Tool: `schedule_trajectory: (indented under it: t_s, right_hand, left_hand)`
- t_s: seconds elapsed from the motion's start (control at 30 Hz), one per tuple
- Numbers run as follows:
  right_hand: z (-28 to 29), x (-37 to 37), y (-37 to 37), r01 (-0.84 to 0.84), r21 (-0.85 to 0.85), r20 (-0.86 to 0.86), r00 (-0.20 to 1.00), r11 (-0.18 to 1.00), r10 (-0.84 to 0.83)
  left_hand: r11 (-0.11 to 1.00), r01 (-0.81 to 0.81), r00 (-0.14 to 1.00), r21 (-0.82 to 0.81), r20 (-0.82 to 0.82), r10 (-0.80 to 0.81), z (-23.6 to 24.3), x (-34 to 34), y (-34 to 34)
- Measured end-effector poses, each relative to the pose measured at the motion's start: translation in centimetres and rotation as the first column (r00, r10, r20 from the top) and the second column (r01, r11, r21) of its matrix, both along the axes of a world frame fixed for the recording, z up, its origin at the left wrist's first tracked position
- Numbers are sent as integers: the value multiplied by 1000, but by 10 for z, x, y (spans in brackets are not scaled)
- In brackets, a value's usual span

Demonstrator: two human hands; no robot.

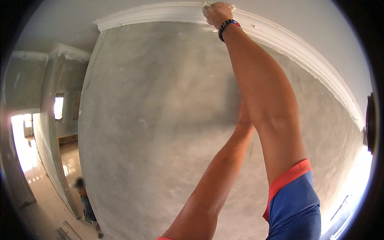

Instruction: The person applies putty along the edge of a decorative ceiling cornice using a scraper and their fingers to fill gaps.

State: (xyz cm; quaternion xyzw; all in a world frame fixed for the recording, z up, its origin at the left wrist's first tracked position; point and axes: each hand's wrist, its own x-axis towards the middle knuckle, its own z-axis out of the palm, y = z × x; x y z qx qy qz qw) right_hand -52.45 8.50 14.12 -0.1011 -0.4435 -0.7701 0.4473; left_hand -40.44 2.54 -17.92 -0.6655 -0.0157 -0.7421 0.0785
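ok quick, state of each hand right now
Left hand: hidden behind the right arm, so can't be told.
Right hand: up at the white cornice, grip unclear; can't tell whether it holds anything.

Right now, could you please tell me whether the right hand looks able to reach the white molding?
Yes, it seems so: the right hand is up at the white molding, with nothing visible in between.

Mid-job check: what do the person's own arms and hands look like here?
The right hand is bare with white smears; below it is a dark beaded bracelet with blue and red bits. The right arm has a short blue sleeve with red trim. The left arm shows only a sliver of red sleeve edge; the left hand is hidden.
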Motion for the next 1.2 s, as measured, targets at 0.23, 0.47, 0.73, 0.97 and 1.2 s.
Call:
schedule_trajectory:
  t_s: [0.23, 0.47, 0.73, 0.97, 1.2]
  right_hand:
    - [-66, -30, -42, -336, -827, -31, 828, 450, 560]
    - [-100, 2, -43, -57, -796, 116, 963, 603, 244]
    - [-86, -37, -20, 326, -637, 259, 944, 699, -204]
    - [-94, -21, -34, 480, -456, 196, 876, 750, -442]
    - [-109, 6, -42, 633, -368, 60, 747, 681, -662]
  left_hand:
    - [967, -255, 967, 2, 27, 255, -6, -14, 10]
    - [880, -474, 879, 20, -44, 475, -5, -11, 13]
    - [922, 385, 923, 39, -26, -384, -12, -6, 31]
    - [947, -305, 948, 102, 126, 292, -8, -18, 18]
    - [883, -449, 891, 137, 146, 431, -6, -7, 21]
